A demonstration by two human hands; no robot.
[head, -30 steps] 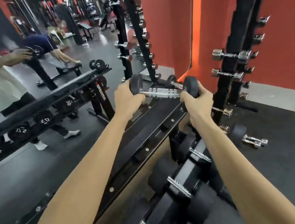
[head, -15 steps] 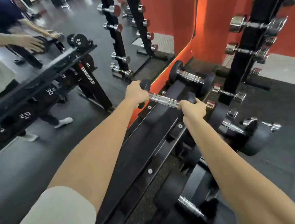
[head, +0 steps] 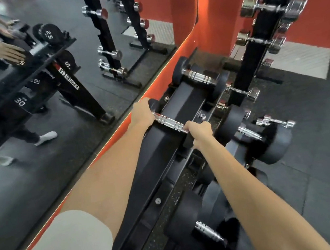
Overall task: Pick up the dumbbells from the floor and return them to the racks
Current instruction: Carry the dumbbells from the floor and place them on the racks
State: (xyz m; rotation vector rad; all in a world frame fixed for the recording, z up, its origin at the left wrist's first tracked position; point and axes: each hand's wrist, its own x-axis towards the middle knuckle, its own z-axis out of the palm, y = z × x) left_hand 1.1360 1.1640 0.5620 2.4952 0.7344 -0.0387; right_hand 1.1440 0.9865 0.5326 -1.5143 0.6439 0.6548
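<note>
Fingers of the right hand (head: 200,133) are curling over the near black head of the dumbbell (head: 170,122), and those of the left hand (head: 141,115) are wrapping the far head, so both hands are gripping its ends with the chrome handle lying bare between them. It is lying across the top tier of the black rack (head: 163,146), its heads over the two rails. On the near side, a large dumbbell (head: 209,233) is sitting on the lower tier beneath the right forearm. Along the top tier toward the viewer the rails are running bare. Just beyond the hands, a second dumbbell (head: 200,77) is resting at the far end of the same tier, apart from the held one. To the left the rack edge is meeting the orange-trimmed mirror (head: 56,140). To the right an upright stand (head: 253,38) of chrome dumbbells is rising from the dark floor (head: 321,145).
</note>
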